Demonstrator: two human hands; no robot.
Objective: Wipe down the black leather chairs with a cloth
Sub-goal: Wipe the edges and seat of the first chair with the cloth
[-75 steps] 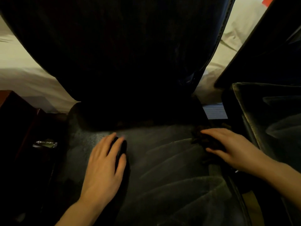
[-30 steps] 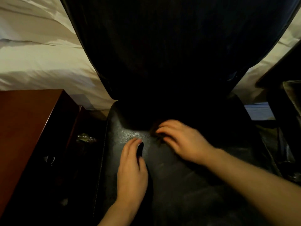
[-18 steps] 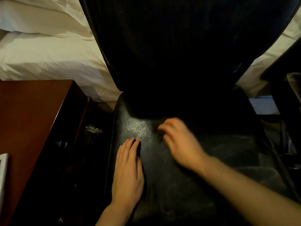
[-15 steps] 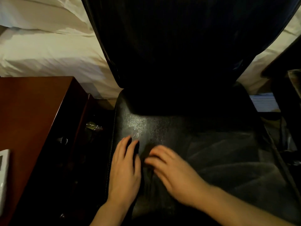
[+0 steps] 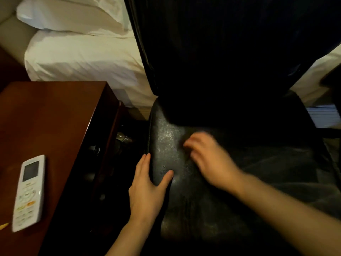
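Note:
A black leather chair fills the middle of the view, its tall backrest [image 5: 221, 52] rising over a grainy seat [image 5: 267, 172]. My left hand [image 5: 147, 191] clasps the seat's left edge, thumb on top and fingers down the side. My right hand [image 5: 208, 161] lies on the seat's left part with its fingers curled, blurred by motion. The dark cloth [image 5: 186, 153] under those fingers is almost wholly hidden and hard to tell from the leather.
A reddish wooden nightstand [image 5: 46, 126] stands left of the chair, with a white remote control [image 5: 27, 191] on it. Behind is a bed with white sheets [image 5: 83, 58] and a pillow [image 5: 70, 13]. A narrow dark gap [image 5: 123, 139] separates nightstand and chair.
My left hand has slid from flat on the seat to its left edge and taken hold. My right hand has swept back from the front toward the seat's rear left. The view has shifted left.

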